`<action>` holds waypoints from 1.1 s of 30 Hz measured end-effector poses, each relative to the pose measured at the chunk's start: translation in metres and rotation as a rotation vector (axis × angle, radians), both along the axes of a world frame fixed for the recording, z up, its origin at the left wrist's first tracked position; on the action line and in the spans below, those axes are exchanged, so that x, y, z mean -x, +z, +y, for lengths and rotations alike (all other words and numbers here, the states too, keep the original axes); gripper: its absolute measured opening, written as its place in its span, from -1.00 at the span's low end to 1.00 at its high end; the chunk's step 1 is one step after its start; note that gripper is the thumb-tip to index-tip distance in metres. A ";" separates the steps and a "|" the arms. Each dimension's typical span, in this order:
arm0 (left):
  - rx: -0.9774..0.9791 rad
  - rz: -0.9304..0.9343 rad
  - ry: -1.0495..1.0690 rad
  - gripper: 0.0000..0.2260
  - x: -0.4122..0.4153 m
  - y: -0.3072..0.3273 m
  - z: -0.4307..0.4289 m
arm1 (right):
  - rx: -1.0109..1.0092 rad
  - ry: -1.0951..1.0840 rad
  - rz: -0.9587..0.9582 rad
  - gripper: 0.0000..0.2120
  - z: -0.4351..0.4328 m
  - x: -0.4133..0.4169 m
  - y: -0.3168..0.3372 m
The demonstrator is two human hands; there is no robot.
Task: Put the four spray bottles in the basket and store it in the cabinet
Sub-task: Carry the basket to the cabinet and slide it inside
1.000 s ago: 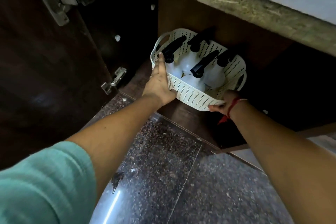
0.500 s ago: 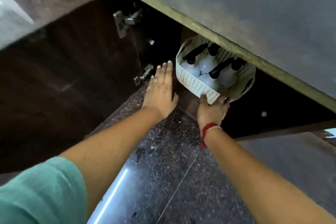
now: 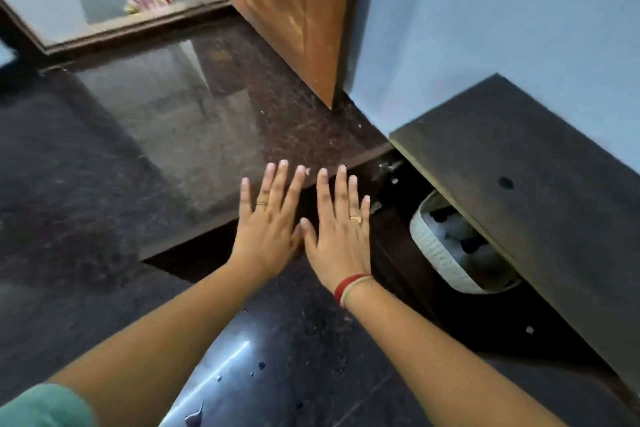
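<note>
The white perforated basket (image 3: 434, 255) sits inside the low dark cabinet (image 3: 519, 191) at the right, mostly hidden under the cabinet's top board. The spray bottles (image 3: 457, 232) in it show only as white bodies with black heads; I cannot tell how many. My left hand (image 3: 268, 222) and my right hand (image 3: 341, 236) are side by side, flat, with fingers spread and nothing in them. They lie against the inner face of the open dark cabinet door (image 3: 204, 255), left of the basket and apart from it.
A metal hinge (image 3: 389, 166) shows at the door's far end. Dark polished granite floor (image 3: 294, 357) lies under my arms. An orange wooden door (image 3: 287, 10) and a pale blue wall (image 3: 485, 28) stand behind the cabinet.
Both hands have let go of the basket and moved left onto the cabinet door. My view has risen, so the cabinet top now covers most of the basket.
</note>
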State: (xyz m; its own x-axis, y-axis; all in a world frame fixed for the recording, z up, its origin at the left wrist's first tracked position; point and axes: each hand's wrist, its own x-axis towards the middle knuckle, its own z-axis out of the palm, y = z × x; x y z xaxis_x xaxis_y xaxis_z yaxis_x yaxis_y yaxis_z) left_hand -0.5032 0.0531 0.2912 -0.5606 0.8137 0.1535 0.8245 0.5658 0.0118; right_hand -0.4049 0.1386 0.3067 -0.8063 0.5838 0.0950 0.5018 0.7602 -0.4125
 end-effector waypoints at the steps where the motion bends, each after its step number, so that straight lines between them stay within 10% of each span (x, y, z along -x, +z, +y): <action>1: 0.023 -0.026 0.051 -0.17 0.009 0.003 -0.009 | -0.080 0.049 -0.026 -0.29 0.001 0.009 0.004; 9: 0.211 -0.225 0.353 -0.21 0.019 -0.015 -0.058 | -0.074 0.181 -0.338 -0.32 -0.008 0.040 -0.017; 17: 0.319 -0.345 0.281 -0.44 -0.004 0.015 -0.059 | 0.020 0.092 -0.253 -0.47 -0.018 0.024 -0.004; 28: 0.458 -1.482 0.225 -0.46 -0.106 0.021 -0.015 | 0.096 0.084 -0.263 -0.76 0.002 -0.084 -0.013; 33: 0.325 -1.474 0.158 -0.60 -0.177 0.004 0.028 | 0.064 0.257 -0.332 -0.63 0.048 -0.139 -0.009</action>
